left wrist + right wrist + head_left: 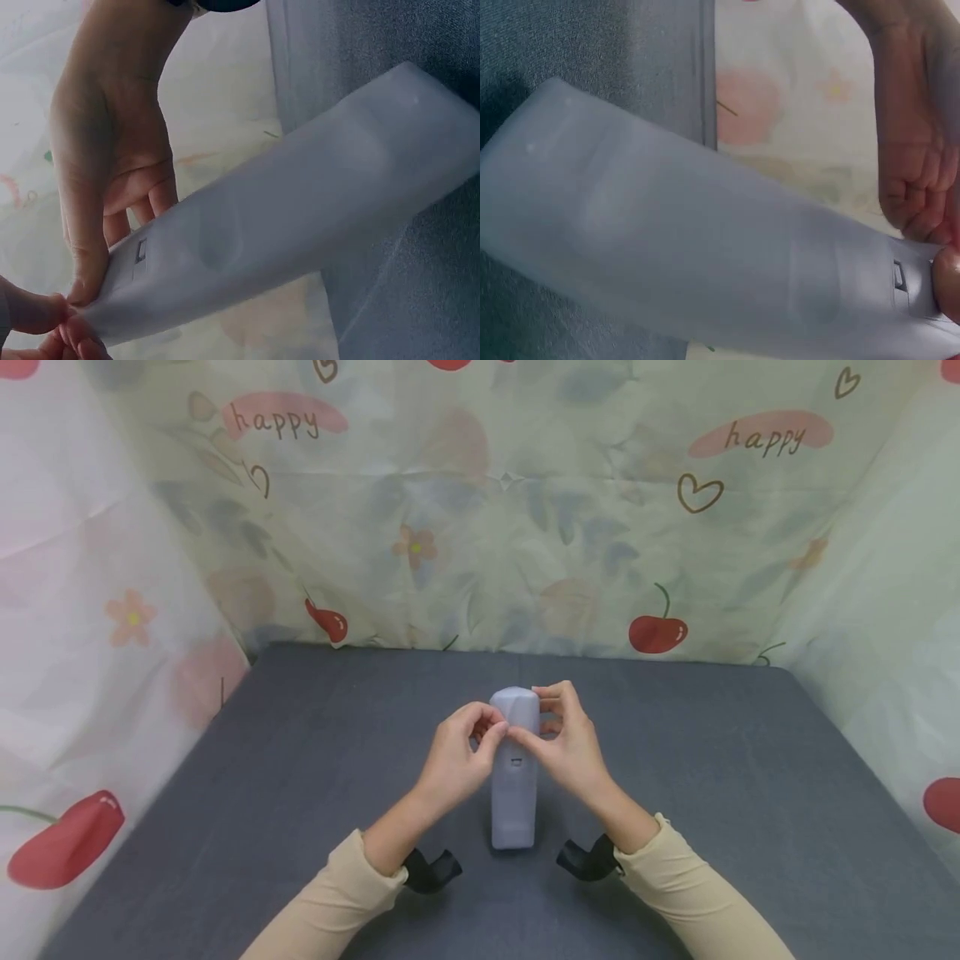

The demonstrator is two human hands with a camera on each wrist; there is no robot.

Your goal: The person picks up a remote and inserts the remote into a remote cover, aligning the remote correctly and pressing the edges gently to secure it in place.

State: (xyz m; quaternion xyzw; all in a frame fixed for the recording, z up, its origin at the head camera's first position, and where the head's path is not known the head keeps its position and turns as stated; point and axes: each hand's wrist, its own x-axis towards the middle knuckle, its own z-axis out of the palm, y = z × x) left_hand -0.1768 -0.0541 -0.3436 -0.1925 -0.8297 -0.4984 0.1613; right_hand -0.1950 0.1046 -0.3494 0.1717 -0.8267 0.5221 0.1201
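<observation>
A tall, pale grey plastic case (514, 806) with rounded edges and a small dark slot on its front stands upright between the hands. My right hand (572, 745) grips its upper part, the thumb across the front above the slot and the fingers along the right side. With thumb and fingers curled, my left hand (459, 752) pinches at the upper front of the case, its tips meeting the right thumb. What lies between those left fingertips is hidden. In the left wrist view, the right thumb presses on the case (300, 187) near the slot.
A dark grey cloth-covered table (337, 718) lies beneath. Patterned curtains (510, 560) with cherries and flowers enclose it at the back and both sides. Black straps (433, 870) hang from both wrists close to the tabletop.
</observation>
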